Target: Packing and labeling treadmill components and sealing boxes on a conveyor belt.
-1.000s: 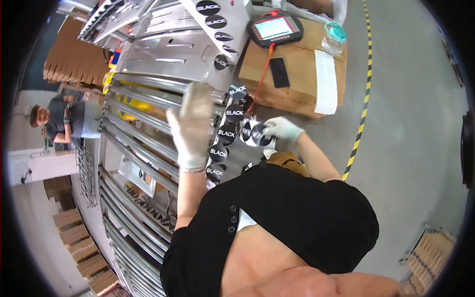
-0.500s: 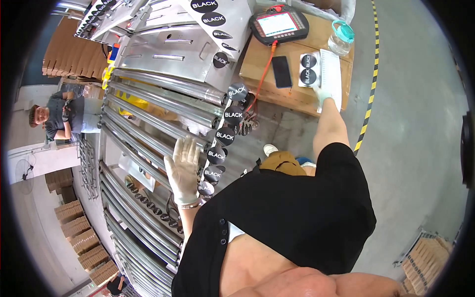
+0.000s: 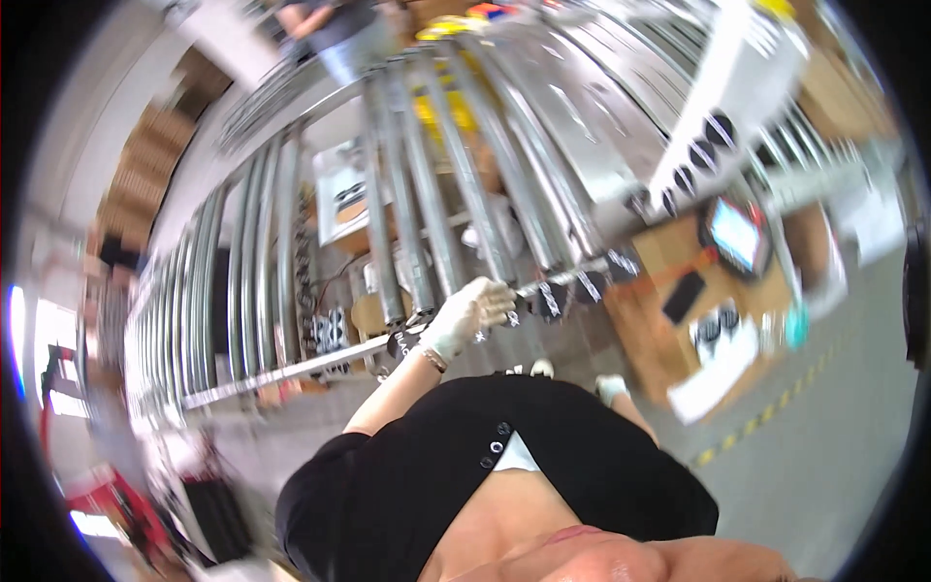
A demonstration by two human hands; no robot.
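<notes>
My left hand [image 3: 470, 315], in a pale glove, is over the front rail [image 3: 359, 351] of a roller conveyor. Its fingers look loosely bent, and nothing shows in them. Round black stickers [image 3: 549, 299] hang along the rail beside that hand. My right hand [image 3: 610, 386], also gloved, hangs low near my body, left of a cardboard box [image 3: 652, 335]; its fingers are too blurred to read. On the box lie a white pad [image 3: 716, 373], a sheet with round black stickers [image 3: 713, 330] and a dark phone [image 3: 685, 298].
A handheld controller with a lit screen [image 3: 734, 235] and a clear bottle with a teal lid [image 3: 784, 330] stand on the box. Metal rollers [image 3: 451, 175] stretch away ahead. Beyond them stands another person [image 3: 339, 39]. Stacked cardboard [image 3: 145, 165] is at the far left.
My view has swung left, blurring the picture. My right hand has left the white pad and dropped to my side. My left hand has lowered from raised and spread to the rail.
</notes>
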